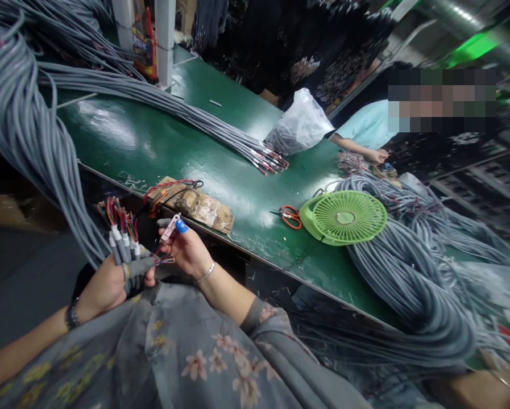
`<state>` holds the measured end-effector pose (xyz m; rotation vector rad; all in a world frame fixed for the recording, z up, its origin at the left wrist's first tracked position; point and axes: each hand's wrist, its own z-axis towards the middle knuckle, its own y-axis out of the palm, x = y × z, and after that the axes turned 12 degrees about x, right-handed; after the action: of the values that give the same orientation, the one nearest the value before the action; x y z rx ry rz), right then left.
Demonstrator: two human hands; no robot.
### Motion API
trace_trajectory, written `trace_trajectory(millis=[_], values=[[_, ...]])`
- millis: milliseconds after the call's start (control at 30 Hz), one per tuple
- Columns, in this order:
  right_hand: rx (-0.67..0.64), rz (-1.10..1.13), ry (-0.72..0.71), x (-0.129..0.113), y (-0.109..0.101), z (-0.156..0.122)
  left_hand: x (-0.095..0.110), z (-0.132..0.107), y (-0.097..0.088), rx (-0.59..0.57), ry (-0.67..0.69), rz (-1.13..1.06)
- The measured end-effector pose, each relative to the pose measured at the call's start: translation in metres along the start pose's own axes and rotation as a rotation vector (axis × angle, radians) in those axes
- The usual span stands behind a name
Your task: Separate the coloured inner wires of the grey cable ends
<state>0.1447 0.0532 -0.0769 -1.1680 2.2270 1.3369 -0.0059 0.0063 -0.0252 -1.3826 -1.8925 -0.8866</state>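
Observation:
My left hand (pixel 116 278), with covers on some fingers, is closed around a bundle of grey cables (pixel 124 250). White collars and fanned-out coloured wires (pixel 116 213) top the cables' upper ends. Just to the right, my right hand (pixel 189 250) pinches a small flat pale-pink tool (pixel 170 228) between thumb and fingers; its exact kind is unclear. Blue tape wraps one fingertip of that hand. A few thin coloured wires (pixel 165 258) run between the two hands. The cables hang over the table's edge from a thick coil (pixel 20 96) on the left.
On the green table (pixel 246 199) lie a tape-wrapped block (pixel 199 207), orange-handled scissors (pixel 291 217), a green fan (pixel 346 217) and a row of cables (pixel 186 111). A white plastic bag (pixel 301 122) and large cable coils (pixel 408 284) stand beyond. A co-worker (pixel 365 128) works opposite; another arm (pixel 485 389) shows lower right.

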Motion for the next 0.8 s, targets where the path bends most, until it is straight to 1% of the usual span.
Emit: trace_trajectory(millis=[67, 167, 233, 333, 400, 467, 567, 633, 700, 800], values=[[0.017, 0.002, -0.015, 0.001, 0.001, -0.001, 0.002, 0.001, 0.003, 0.028, -0.012, -0.027], [0.029, -0.006, -0.05, 0.002, 0.002, -0.003, 0.004, 0.004, 0.008, 0.038, -0.018, -0.046], [0.057, -0.028, -0.138, 0.004, 0.002, -0.003, 0.004, 0.006, 0.01, 0.025, -0.006, -0.054], [0.163, -0.102, -0.326, 0.008, 0.0, -0.002, 0.004, 0.008, 0.013, -0.009, 0.002, -0.057], [0.214, -0.148, -0.381, 0.011, -0.001, 0.0, 0.005, 0.008, 0.015, -0.006, -0.017, -0.06], [0.187, -0.15, -0.331, 0.012, -0.001, 0.002, 0.005, 0.008, 0.016, 0.022, -0.042, -0.067], [0.105, -0.088, -0.155, 0.01, 0.001, 0.005, 0.005, 0.007, 0.017, 0.047, -0.056, -0.078], [0.108, -0.033, -0.071, 0.008, 0.003, 0.007, 0.004, 0.008, 0.017, 0.044, -0.053, -0.079], [0.136, 0.028, -0.047, 0.007, 0.005, 0.008, 0.002, 0.009, 0.016, 0.042, -0.053, -0.076], [0.156, 0.08, -0.054, 0.007, 0.007, 0.008, -0.001, 0.012, 0.014, 0.034, -0.058, -0.059]])
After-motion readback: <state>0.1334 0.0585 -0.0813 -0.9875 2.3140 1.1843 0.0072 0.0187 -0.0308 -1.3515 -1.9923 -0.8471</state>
